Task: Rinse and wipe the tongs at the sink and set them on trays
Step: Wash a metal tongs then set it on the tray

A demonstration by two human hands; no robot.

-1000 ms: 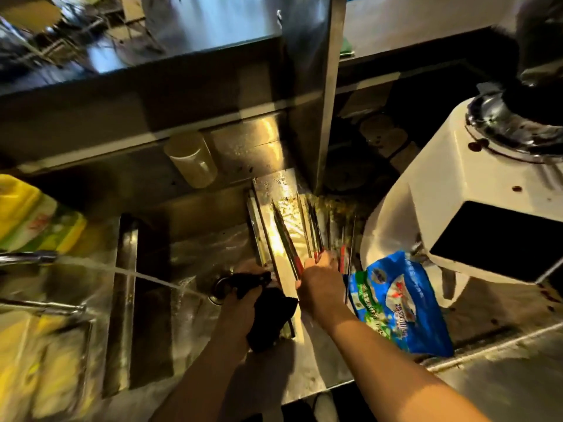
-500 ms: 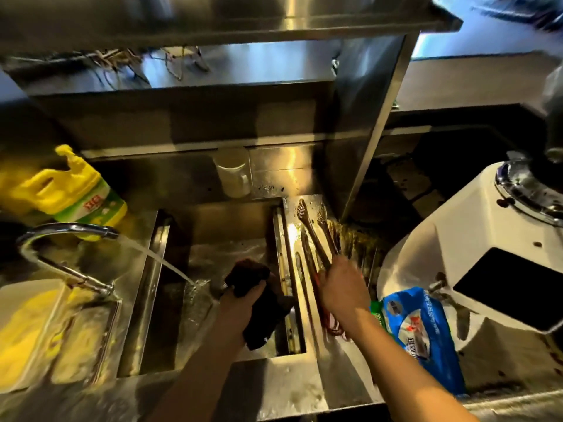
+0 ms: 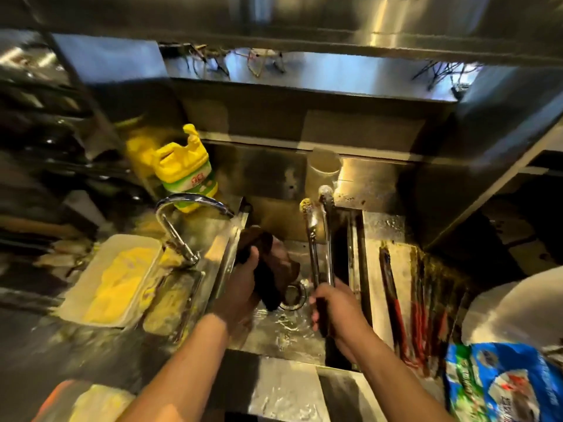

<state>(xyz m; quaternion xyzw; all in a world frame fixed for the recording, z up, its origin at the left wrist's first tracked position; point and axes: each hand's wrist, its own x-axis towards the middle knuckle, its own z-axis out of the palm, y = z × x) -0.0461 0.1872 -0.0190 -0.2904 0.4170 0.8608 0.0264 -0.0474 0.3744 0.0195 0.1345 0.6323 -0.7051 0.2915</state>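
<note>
Over the sink (image 3: 274, 336), the left hand (image 3: 240, 287) clutches a dark cloth (image 3: 268, 269). Just right of it, the right hand (image 3: 332, 309) grips the tongs (image 3: 316, 239) by the handle, tips pointing away; more tongs (image 3: 396, 300) lie farther right.

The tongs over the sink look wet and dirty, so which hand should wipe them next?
Probably the left hand: it already holds the dark cloth beside the tongs, while the right hand is busy gripping their handles.

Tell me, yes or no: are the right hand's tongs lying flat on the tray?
No. The right hand holds the tongs up over the sink, tips pointing away.
</note>
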